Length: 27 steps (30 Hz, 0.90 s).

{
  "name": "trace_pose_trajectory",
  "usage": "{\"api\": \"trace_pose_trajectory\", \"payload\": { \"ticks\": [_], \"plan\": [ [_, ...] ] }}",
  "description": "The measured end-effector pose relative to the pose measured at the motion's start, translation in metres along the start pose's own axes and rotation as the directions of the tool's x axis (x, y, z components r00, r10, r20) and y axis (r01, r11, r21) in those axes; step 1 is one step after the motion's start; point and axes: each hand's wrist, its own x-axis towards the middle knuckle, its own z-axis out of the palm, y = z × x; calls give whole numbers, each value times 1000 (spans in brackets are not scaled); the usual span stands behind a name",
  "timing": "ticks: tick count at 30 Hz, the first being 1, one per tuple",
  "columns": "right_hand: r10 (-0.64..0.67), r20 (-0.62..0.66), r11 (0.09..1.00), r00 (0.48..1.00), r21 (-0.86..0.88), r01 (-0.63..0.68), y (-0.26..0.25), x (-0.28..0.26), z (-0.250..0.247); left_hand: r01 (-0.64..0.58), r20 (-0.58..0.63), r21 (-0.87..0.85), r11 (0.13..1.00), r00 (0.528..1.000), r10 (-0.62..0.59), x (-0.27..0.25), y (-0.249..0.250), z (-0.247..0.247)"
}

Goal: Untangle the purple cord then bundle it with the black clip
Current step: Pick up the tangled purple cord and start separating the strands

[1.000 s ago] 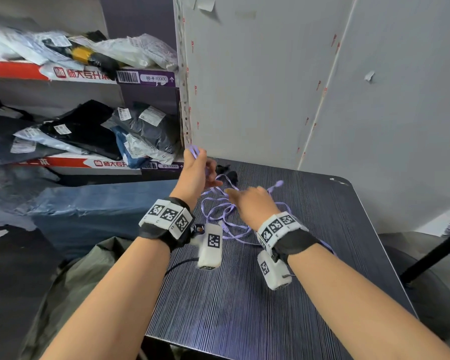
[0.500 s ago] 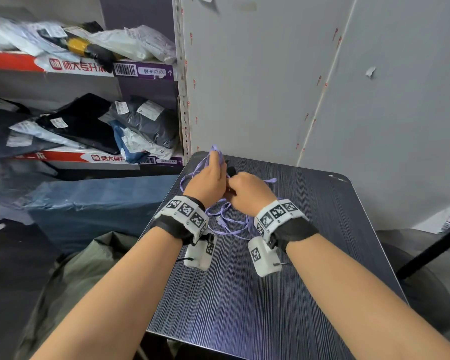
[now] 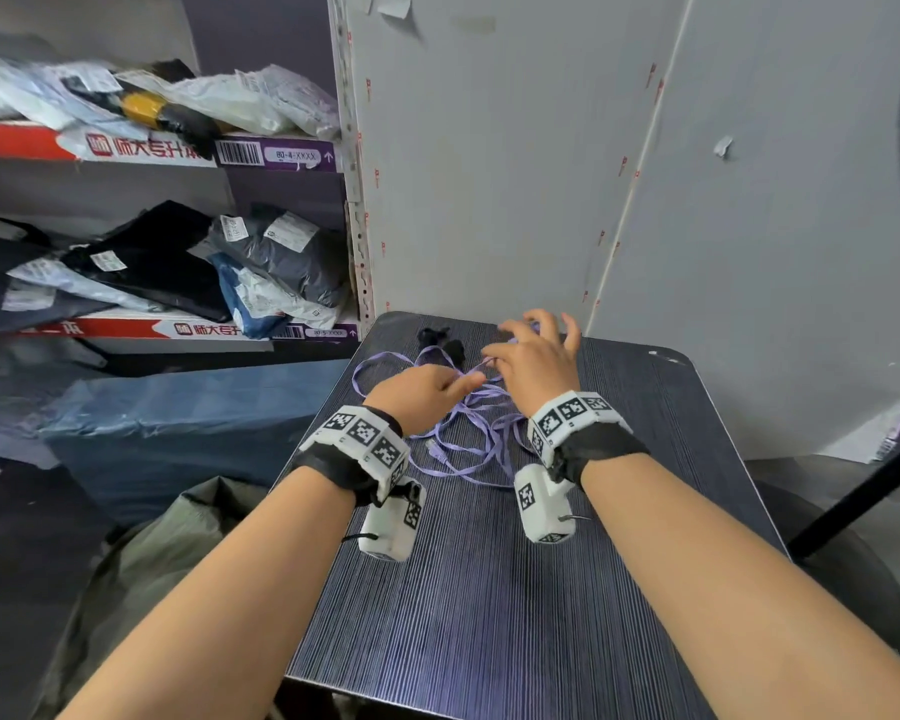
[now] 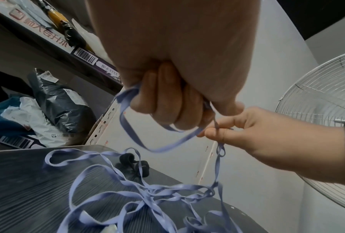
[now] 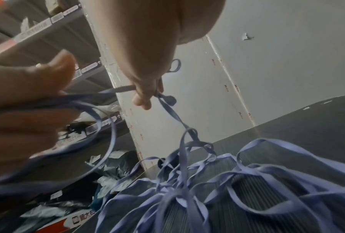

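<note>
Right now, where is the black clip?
In the head view, the black clip lies at the table's far left, beyond the purple cord and ahead of the left hand.

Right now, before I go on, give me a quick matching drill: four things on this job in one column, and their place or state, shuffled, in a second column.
Column one:
1. left hand
2. right hand
3. black clip
4. purple cord

Column two:
A. lies untouched at the far end of the table
B. fist curled round a loop of the cord
C. pinches one strand between thumb and finger
D. mostly a tangled heap on the table

Pairs: 1-B, 2-C, 3-A, 4-D
</note>
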Motion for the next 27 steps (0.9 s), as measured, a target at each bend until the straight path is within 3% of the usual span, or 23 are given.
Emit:
{"api": "trace_pose_trajectory", "payload": {
  "ticks": [2,4,7,12,16,20,24,27],
  "plan": [
    [-3,44,1000,999,18,2,6,4,-1,-11,0,-92,996,1000,11,-4,3,-5],
    [5,122,976,992,214,-31,10,4,-2,38,9,-293,955,999,-37,-5,4,-11],
    [98,92,873,991,470,-130,9,-1,-1,52,-20,-618,785,997,-81,-4,-1,-19],
    [182,66,812,981,552,-188,3,-6,-1,-30,-183,-734,679,971,-155,-5,-6,-24],
    [216,70,834,974,505,-221,15,-10,7,-99,-350,-794,599,881,-319,-2,-16,-37],
    [193,177,914,965,327,-243,21,-16,6,-123,-425,-721,682,856,-294,4,-17,-42],
    [173,177,972,969,126,-197,17,-18,0,-130,-457,-753,645,808,-371,8,-18,-45],
    [101,340,988,935,79,-136,14,-10,-6,-135,-469,-751,646,798,-378,9,-23,-44]
  ]
}}
